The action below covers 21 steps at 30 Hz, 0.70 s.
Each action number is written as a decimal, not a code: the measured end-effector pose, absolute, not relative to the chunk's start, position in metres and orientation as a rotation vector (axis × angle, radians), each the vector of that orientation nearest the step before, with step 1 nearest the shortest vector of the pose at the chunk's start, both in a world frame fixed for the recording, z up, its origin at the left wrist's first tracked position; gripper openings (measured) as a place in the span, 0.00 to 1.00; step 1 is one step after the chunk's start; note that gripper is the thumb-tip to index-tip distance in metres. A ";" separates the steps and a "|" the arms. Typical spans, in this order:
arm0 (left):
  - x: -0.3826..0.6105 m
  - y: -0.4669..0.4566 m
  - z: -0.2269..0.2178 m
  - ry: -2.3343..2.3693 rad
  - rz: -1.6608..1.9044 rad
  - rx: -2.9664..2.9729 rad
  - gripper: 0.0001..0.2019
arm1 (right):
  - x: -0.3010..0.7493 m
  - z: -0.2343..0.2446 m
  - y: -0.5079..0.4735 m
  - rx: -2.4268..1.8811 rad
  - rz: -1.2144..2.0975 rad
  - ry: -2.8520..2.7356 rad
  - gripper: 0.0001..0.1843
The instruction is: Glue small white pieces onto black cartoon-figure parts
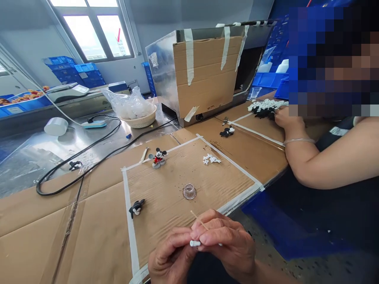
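My left hand [173,252] is closed, with its fingertips on a small white plastic part [194,243] at the near edge of the board. Against it, my right hand [229,240] pinches a thin wooden stick [197,219], like a toothpick, that points up and to the left. Some of the white part is hidden behind the right fingers. Just beyond my hands stands a small clear cup [189,191] with dark residue. A black-and-white figure piece [137,208] lies left of them. Farther back are a painted mouse figurine [159,157] and several small white parts [211,159].
White tape [130,228] frames the cardboard work area. A taped metal box [207,75] stands behind it. A black cable [109,152] loops at left, near a basket [139,118] with plastic bags. At right, a co-worker's arm [328,157] reaches toward a pile of white pieces [266,105].
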<state>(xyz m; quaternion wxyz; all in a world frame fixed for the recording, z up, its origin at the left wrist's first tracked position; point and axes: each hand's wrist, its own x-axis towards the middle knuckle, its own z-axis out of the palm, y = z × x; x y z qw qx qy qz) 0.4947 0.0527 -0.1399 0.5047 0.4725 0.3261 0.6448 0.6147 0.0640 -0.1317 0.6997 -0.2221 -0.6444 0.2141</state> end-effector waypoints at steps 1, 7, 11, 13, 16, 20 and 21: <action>0.496 0.049 -0.140 0.784 1.539 1.099 0.02 | 0.614 -0.130 0.063 -0.485 0.483 -1.444 0.12; 0.457 0.055 -0.144 1.161 1.427 1.273 0.12 | 0.622 -0.119 0.061 -0.481 0.474 -1.516 0.14; 0.396 0.097 -0.145 1.693 1.333 2.040 0.19 | 0.632 -0.121 0.064 -0.479 0.389 -1.559 0.15; 0.377 0.118 -0.147 1.766 1.184 2.157 0.20 | 0.635 -0.125 0.065 -0.498 0.367 -1.580 0.17; 0.371 0.135 -0.151 1.779 1.044 2.139 0.17 | 0.634 -0.130 0.065 -0.523 0.358 -1.614 0.21; 0.375 0.137 -0.151 1.795 1.022 2.045 0.12 | 0.631 -0.137 0.065 -0.566 0.426 -1.611 0.23; 0.375 0.135 -0.150 1.793 1.030 2.032 0.12 | 0.630 -0.138 0.065 -0.568 0.445 -1.596 0.24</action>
